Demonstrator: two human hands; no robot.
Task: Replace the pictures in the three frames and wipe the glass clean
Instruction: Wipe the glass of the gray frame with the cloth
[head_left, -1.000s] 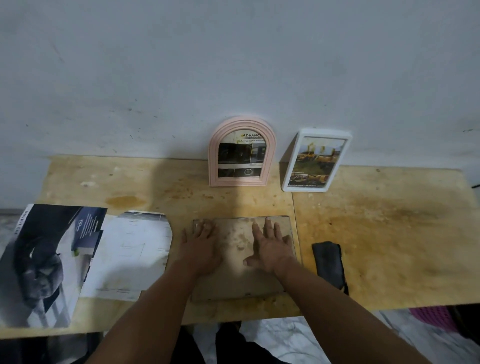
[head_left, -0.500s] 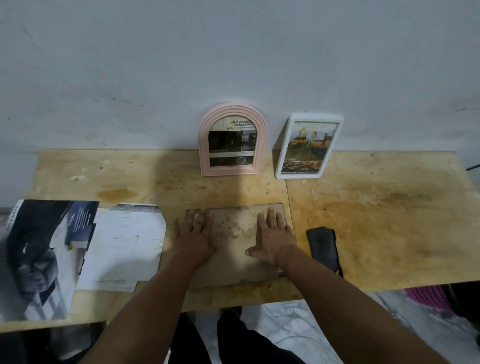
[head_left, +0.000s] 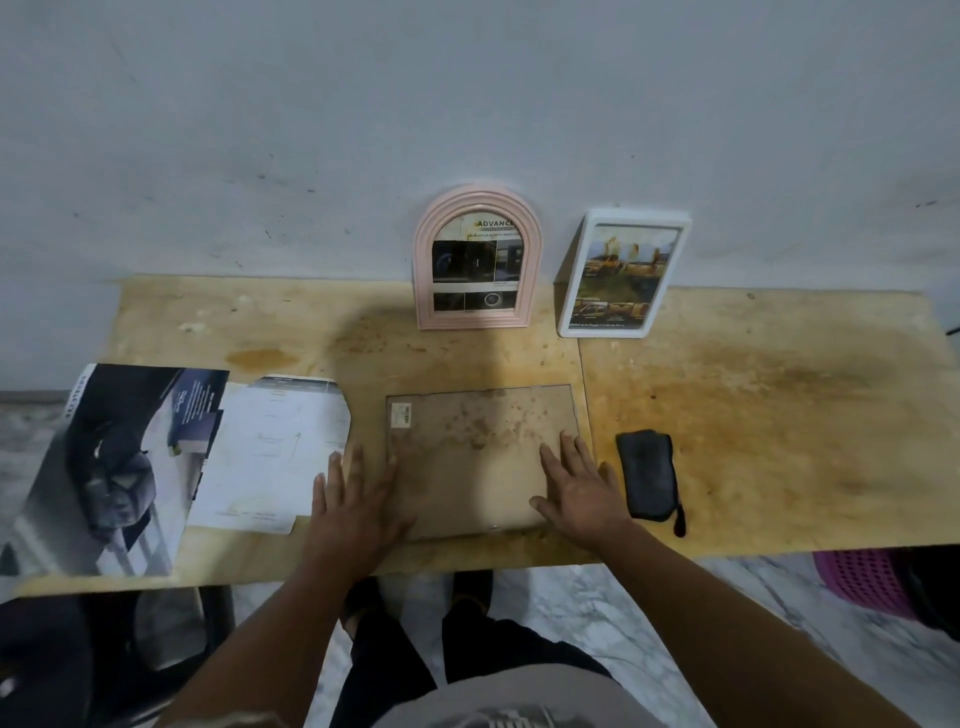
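I see the flat glass pane (head_left: 480, 457) lying on the tabletop (head_left: 779, 415), its near corners hidden under my left hand (head_left: 358, 512) and right hand (head_left: 584, 491), fingers straight and spread, holding nothing. The pink basket (head_left: 865, 584) is cut off; its contents unreadable.

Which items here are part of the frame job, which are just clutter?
Job:
- flat frame, under left hand and right hand
- pink arched frame
- white frame
- black cloth
- cut paper sheet
- magazine

Lying about:
- pink basket
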